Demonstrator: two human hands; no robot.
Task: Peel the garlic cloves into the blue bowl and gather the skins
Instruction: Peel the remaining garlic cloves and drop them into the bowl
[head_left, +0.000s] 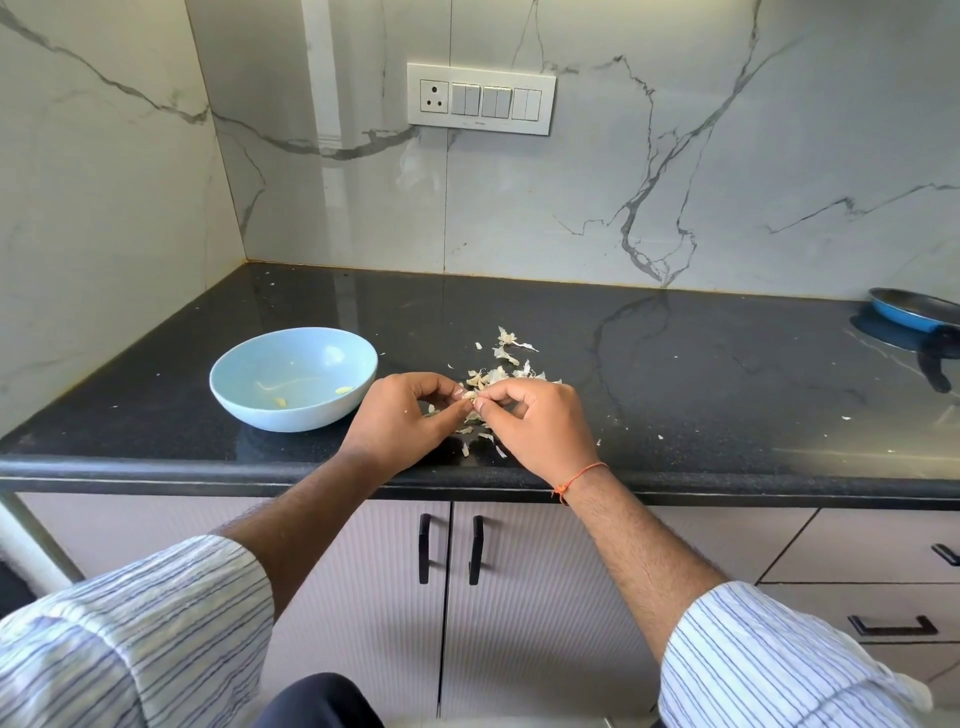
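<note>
Black counter (675, 364): both hands on garlic clove (469, 395), w/ blue bowl (249, 374) nearby.

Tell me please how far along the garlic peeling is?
Done: two peeled cloves lie in the bowl. In hand: the left hand and right hand pinch another clove. Left: the skins lie scattered on the counter, ungathered.

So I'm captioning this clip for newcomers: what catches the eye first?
Two hands, left hand and right hand, meet at the black counter's front edge, pinching one small garlic clove between them. Behind them lies a scatter of papery white garlic skins; to their left sits a pale blue round bowl holding two peeled cloves.
</note>
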